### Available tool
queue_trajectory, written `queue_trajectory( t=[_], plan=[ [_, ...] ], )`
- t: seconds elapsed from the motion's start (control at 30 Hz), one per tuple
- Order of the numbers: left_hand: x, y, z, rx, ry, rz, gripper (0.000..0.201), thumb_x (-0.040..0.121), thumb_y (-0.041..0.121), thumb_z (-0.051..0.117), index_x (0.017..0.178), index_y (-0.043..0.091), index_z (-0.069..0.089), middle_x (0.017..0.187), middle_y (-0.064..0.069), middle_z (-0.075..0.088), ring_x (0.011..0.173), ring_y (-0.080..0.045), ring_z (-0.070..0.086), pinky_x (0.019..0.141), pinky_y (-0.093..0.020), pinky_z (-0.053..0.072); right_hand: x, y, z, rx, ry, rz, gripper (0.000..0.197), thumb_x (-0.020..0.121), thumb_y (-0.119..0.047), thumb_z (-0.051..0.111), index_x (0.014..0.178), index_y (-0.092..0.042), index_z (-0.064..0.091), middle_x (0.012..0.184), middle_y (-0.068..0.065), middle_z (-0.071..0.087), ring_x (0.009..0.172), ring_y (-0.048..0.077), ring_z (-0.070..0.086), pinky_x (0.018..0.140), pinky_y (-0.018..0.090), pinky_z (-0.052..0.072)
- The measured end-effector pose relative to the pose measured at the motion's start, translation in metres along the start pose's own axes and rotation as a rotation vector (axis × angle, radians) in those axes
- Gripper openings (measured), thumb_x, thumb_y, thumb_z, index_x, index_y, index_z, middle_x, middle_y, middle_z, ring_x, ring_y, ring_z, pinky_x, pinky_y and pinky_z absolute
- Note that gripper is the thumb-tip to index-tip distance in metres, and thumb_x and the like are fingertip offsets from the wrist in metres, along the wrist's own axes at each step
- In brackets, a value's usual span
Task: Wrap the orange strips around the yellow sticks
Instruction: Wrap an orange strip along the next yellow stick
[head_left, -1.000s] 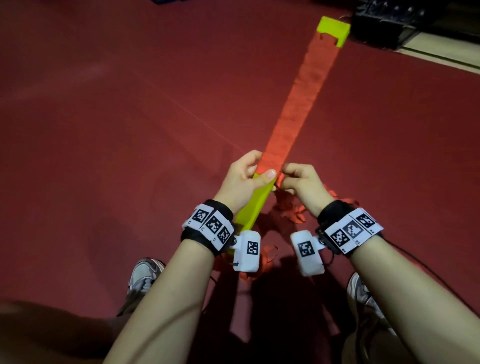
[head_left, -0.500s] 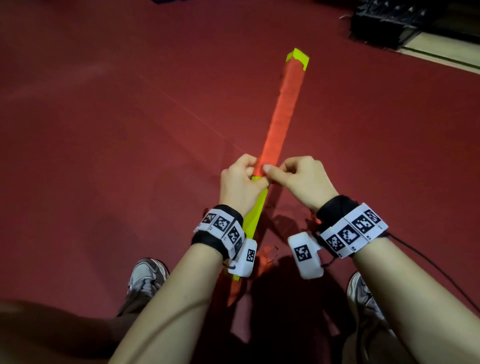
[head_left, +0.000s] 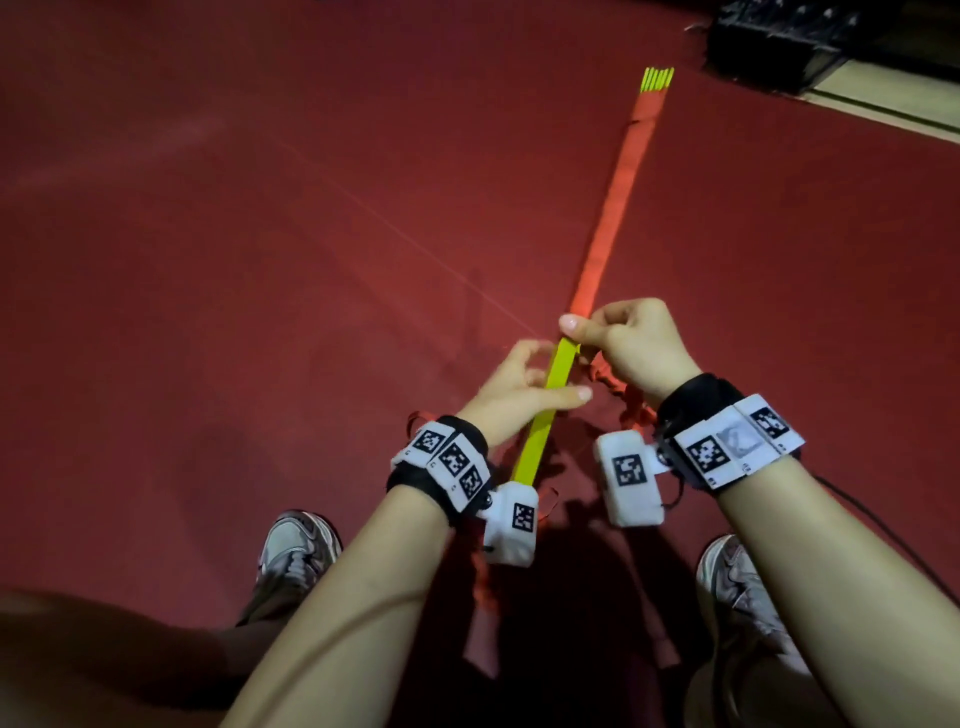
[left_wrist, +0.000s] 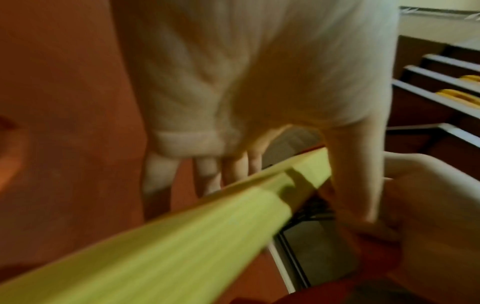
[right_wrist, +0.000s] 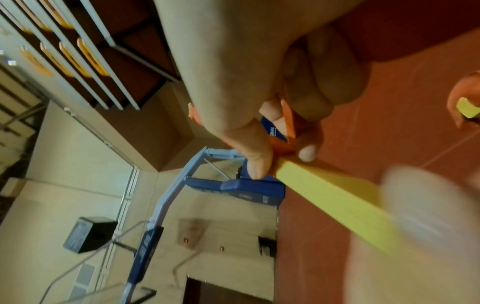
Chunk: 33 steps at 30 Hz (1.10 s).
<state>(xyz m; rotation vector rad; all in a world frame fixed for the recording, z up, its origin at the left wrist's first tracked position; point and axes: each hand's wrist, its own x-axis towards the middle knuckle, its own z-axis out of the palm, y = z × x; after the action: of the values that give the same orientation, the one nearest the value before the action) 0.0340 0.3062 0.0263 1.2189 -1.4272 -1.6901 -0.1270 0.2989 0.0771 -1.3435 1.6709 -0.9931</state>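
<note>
My view, one item: dark red floor (head_left: 260, 260), black crate (head_left: 779, 41) at 1 o'clock. Sticks (head_left: 545, 421) with strip (head_left: 613, 197) point toward 1 o'clock; left hand (head_left: 514, 389) grips their bare part, right hand (head_left: 634, 343) pinches the strip's edge.

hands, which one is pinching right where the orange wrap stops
The right hand: its thumb and fingers pinch the orange strip at the wrap's edge. The left hand is lower down, on the bare yellow sticks.
</note>
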Motion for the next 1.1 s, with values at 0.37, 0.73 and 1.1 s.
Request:
queue_trajectory(
  t=[0.37, 0.73, 1.1],
  plan=[
    [-0.008, -0.032, 0.032, -0.073, 0.116, -0.066, 0.015, 0.091, 0.011, 0.075, 0.092, 0.015, 0.061, 0.064, -0.009, 0.065, 0.052, -0.023, 0.063, 0.058, -0.037, 0.059, 0.006, 0.006, -0.024, -0.130, 0.166, -0.036, 0.039, 0.091, -0.029, 0.073, 0.064, -0.001, 0.068, 0.036, -0.007, 0.053, 0.028, 0.005, 0.041, 0.036, 0.015, 0.033],
    [-0.009, -0.034, 0.037, 0.392, 0.262, 0.168, 0.026, 0.100, 0.032, 0.060, 0.121, 0.027, 0.046, 0.091, -0.008, 0.067, 0.079, -0.030, 0.061, 0.063, -0.033, 0.038, 0.004, 0.005, -0.017, -0.292, 0.171, -0.016, 0.054, 0.081, -0.051, 0.078, 0.055, -0.009, 0.055, 0.037, -0.009, 0.052, 0.043, 0.003, 0.052, 0.053, 0.023, 0.037],
    [-0.001, -0.021, 0.036, 0.024, 0.084, 0.005, 0.035, 0.076, 0.052, 0.068, 0.096, 0.026, 0.057, 0.088, 0.002, 0.063, 0.082, -0.018, 0.059, 0.080, -0.038, 0.047, 0.006, 0.010, -0.017, -0.215, -0.015, 0.031, 0.041, 0.079, -0.043, 0.082, 0.079, -0.004, 0.070, 0.061, -0.005, 0.061, 0.053, 0.008, 0.049, 0.051, 0.017, 0.037]
  ],
)
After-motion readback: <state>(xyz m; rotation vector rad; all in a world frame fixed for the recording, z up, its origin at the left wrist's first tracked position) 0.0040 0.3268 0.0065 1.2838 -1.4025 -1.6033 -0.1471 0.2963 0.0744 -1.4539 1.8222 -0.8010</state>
